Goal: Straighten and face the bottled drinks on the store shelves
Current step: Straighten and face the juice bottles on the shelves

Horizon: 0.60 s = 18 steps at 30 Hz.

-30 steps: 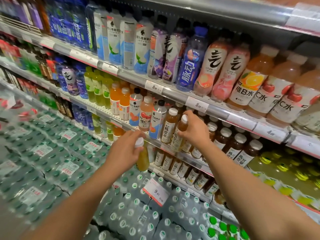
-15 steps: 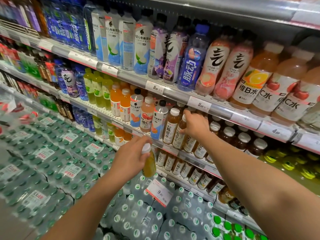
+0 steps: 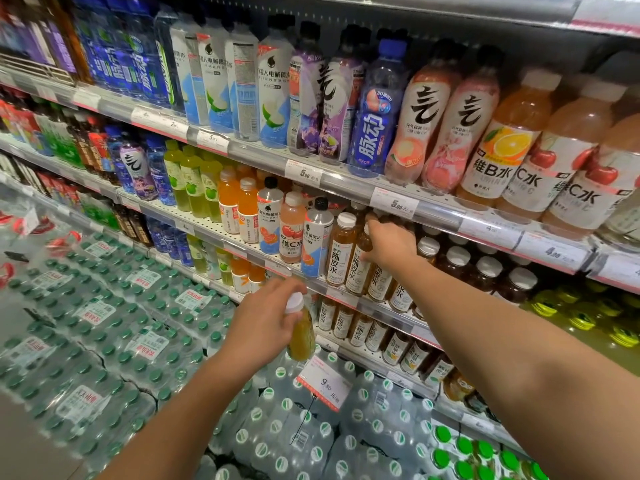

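Note:
My left hand (image 3: pixel 265 322) grips a small yellow-orange drink bottle (image 3: pixel 300 332) with a white cap, held off the shelf in front of the lower rows. My right hand (image 3: pixel 389 242) reaches into the middle shelf (image 3: pixel 311 284) and holds the neck of an amber tea bottle (image 3: pixel 358 268) with a white label, in a row of like bottles. To its left stands another amber tea bottle (image 3: pixel 341 249), upright and label forward. Dark bottles with white caps (image 3: pixel 488 271) stand to the right of my hand.
The top shelf (image 3: pixel 346 183) carries tall bottles, some leaning. Shrink-wrapped packs of water bottles (image 3: pixel 114 327) are stacked low at the left and below my hands. A price sign (image 3: pixel 323 386) hangs over them. Green-capped bottles (image 3: pixel 464 455) stand at the bottom right.
My left hand with the yellow bottle has drifted right and slightly lower. My right hand has slid from the tea bottle's cap down to its neck, and that bottle stands further forward.

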### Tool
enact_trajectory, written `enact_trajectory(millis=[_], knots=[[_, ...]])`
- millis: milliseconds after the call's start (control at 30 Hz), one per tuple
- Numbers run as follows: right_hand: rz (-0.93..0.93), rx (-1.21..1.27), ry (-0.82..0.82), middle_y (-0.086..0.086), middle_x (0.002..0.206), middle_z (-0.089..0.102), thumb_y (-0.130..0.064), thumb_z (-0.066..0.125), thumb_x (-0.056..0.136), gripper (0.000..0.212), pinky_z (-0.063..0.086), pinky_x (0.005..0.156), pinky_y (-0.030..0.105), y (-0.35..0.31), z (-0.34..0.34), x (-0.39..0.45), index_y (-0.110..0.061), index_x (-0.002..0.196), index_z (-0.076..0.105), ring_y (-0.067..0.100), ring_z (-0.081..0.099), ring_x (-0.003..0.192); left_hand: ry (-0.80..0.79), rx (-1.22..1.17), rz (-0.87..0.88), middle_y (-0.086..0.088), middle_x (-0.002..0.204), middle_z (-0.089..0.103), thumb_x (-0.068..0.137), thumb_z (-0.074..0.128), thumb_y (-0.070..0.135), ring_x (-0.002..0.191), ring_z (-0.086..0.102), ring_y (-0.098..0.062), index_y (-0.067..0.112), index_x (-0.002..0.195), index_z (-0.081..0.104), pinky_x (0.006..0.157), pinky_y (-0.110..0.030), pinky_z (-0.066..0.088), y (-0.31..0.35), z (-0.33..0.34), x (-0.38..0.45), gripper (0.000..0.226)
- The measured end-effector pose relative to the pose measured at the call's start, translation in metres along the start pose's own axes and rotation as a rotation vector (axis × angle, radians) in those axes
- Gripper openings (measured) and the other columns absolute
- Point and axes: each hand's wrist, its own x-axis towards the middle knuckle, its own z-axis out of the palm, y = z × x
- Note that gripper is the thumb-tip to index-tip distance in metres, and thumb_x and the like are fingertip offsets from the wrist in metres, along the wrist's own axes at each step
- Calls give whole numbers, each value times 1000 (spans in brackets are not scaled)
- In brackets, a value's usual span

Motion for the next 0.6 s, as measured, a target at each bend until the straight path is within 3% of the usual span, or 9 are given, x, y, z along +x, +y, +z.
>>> enact_trajectory(millis=[267,367,500,600], knots=[[3,-28,7,3,104,67,-42,82,81,55,55,77,43,0,1,1,-21,122,52,30,66,98,0,3,8,11,121,59,91,70,32,103,60,-17,37,125,54,84,-32,45,7,2,-2,38],[13,-24,0,4,106,67,-45,80,82,62,55,77,42,3,2,0,-21,130,50,30,65,100,-10,1,2,10,122,59,91,70,32,105,60,-18,37,126,54,89,-37,47,9,2,-2,39],[7,-6,87,12,126,62,-50,71,87,75,50,96,53,2,7,-13,-21,148,37,37,59,117,0,-20,9,10,116,60,90,71,32,101,60,-19,36,122,55,86,-37,47,11,3,-1,36],[-67,8,214,13,139,53,-45,66,89,73,43,107,55,2,7,-37,-20,150,36,37,51,127,8,-9,10,9,116,61,90,72,33,103,60,-18,34,123,58,84,-35,47,14,3,6,37]])
